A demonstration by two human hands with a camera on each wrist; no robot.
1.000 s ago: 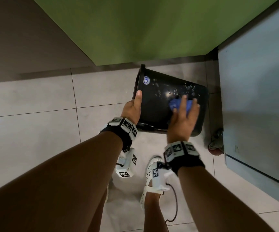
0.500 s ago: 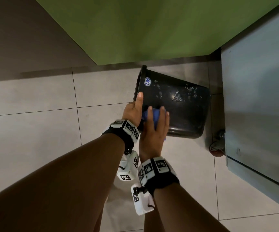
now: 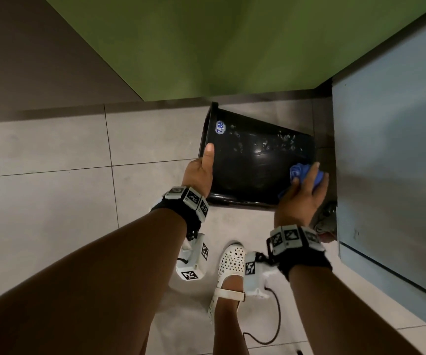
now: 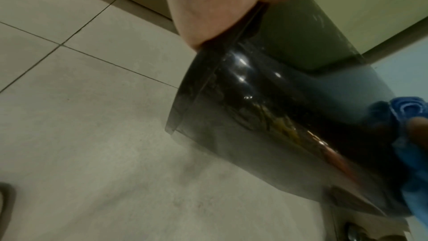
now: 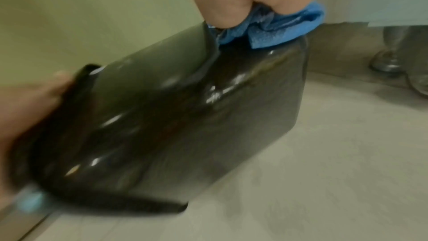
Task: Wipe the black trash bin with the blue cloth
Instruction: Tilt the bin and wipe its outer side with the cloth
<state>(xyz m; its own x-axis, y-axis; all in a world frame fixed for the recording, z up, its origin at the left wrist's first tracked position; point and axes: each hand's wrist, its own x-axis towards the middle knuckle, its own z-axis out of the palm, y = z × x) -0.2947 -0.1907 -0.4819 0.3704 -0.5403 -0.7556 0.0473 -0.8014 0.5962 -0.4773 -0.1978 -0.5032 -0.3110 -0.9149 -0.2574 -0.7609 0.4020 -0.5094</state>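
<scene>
Tiled floor — left hand grips black trash bin labelled "7.85", right hand clutches blue cloth.

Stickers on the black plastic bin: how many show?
1: a small round white sticker with blue print sits on the black plastic trash bin near its rim, just above the left hand thumb. The bin's far and under sides are hidden, so more may exist.
</scene>
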